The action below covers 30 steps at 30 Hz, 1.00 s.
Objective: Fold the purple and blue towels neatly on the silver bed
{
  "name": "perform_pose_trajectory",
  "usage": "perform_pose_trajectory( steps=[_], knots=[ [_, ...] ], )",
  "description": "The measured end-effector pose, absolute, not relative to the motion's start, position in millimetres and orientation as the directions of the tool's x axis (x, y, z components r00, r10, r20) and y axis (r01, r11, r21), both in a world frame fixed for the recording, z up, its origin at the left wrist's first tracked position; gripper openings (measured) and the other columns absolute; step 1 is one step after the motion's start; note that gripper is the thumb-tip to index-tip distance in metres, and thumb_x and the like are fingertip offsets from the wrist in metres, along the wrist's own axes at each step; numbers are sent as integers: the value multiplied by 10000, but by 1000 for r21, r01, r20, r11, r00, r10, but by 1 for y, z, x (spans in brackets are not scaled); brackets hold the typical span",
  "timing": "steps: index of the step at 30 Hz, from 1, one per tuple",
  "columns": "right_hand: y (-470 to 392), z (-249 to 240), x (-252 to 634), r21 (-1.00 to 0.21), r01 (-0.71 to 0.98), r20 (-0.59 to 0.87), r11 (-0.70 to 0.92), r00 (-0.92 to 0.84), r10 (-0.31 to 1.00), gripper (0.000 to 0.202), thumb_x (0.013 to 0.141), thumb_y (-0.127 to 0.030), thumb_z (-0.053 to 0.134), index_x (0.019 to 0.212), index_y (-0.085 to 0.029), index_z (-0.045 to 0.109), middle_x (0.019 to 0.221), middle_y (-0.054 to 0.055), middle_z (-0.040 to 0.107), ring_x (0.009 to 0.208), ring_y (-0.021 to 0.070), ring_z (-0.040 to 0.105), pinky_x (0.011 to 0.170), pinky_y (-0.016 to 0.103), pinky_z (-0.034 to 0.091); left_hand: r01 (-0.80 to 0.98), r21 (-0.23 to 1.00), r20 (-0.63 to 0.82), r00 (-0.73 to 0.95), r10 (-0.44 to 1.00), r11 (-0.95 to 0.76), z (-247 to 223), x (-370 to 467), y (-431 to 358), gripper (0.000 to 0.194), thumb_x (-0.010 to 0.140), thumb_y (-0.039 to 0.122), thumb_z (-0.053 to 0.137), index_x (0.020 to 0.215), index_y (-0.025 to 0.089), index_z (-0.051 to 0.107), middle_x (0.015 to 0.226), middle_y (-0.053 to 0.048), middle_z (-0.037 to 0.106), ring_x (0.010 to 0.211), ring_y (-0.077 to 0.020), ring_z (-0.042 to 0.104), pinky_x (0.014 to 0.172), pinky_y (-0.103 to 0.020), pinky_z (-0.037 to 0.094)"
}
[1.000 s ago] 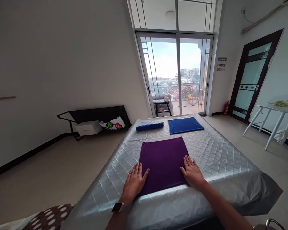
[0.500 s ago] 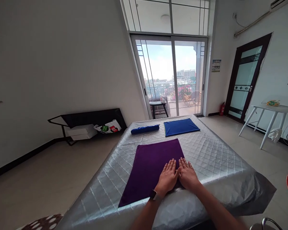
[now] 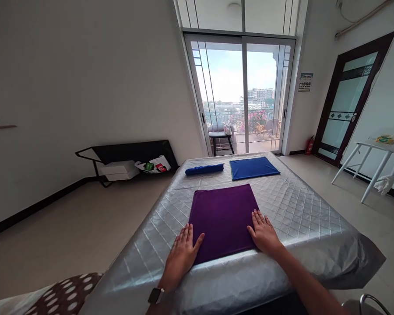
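A purple cloth [image 3: 223, 221] lies flat, roughly square, near the front of the silver quilted cover [image 3: 298, 205]. My left hand [image 3: 184, 247] rests palm down along the cloth's left edge, thumb spread onto the fabric. On the opposite edge, my right hand [image 3: 264, 229] lies flat, its thumb also pointing inward. Both hands are open and grip nothing. Beyond the purple cloth are a rolled blue cloth [image 3: 204, 169] on the left and a flat folded blue cloth [image 3: 254, 168] on the right.
A black rack [image 3: 131, 153] holding white boxes [image 3: 120, 170] and a printed bag stands by the left wall. A white table [image 3: 377, 146] is at the right. Brown dotted fabric [image 3: 65, 295] shows at lower left. Sliding glass doors [image 3: 244, 96] stand behind.
My left hand has moved from beside my right hand to the cloth's left edge. The cloth's slanted near-left corner no longer sticks out. The camera view has shifted slightly.
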State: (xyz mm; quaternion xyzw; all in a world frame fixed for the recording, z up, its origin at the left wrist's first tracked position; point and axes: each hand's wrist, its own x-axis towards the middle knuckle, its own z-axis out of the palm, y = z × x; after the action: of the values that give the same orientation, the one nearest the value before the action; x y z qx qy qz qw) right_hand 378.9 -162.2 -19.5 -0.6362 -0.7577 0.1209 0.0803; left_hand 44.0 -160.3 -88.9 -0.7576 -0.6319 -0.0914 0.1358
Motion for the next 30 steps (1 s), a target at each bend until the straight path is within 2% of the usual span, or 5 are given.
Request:
perform_pose_trajectory(
  steps=[11,18,21,24,30],
  knots=[
    [-82,3,388,-259,943,-35,208,-225,974,630,1023,-404,237,1575,-104,290,1630,115,274,1521,216,208,1222,389,143,999,-14,346,34,938,-31,-57,80,-166,746,983,600,226,1447,88,509,1538,-188,454,1428,-355,414,1161,-535,361],
    [6,11,365,-291,939,-52,184,-208,977,627,1031,-378,232,1575,-69,262,1639,133,245,1530,197,162,1217,363,142,848,177,298,438,848,-500,-29,254,-174,634,1011,556,297,1471,161,484,1551,-116,450,1436,-295,416,1162,-494,399],
    [24,3,365,-294,942,-69,163,-191,979,634,1031,-401,226,1574,-78,272,1643,131,239,1531,202,159,1218,368,138,758,241,282,542,791,-606,-45,294,-182,678,989,599,341,1523,185,396,1572,-141,402,1453,-350,374,1151,-594,374],
    [30,-7,368,-293,944,-65,151,-178,982,642,1026,-411,226,1577,-82,263,1648,125,226,1534,200,142,1222,378,127,715,207,262,617,742,-668,-75,300,-186,729,958,646,381,1529,192,388,1562,-172,404,1442,-397,377,1109,-640,391],
    [47,-1,377,-286,948,-21,137,-149,989,505,1014,-318,308,1455,-179,513,1545,104,466,1428,228,393,1155,380,280,646,102,403,668,625,-756,-112,292,-194,410,957,509,491,1316,349,610,1284,-87,699,1128,-286,669,861,-404,573]
  ],
)
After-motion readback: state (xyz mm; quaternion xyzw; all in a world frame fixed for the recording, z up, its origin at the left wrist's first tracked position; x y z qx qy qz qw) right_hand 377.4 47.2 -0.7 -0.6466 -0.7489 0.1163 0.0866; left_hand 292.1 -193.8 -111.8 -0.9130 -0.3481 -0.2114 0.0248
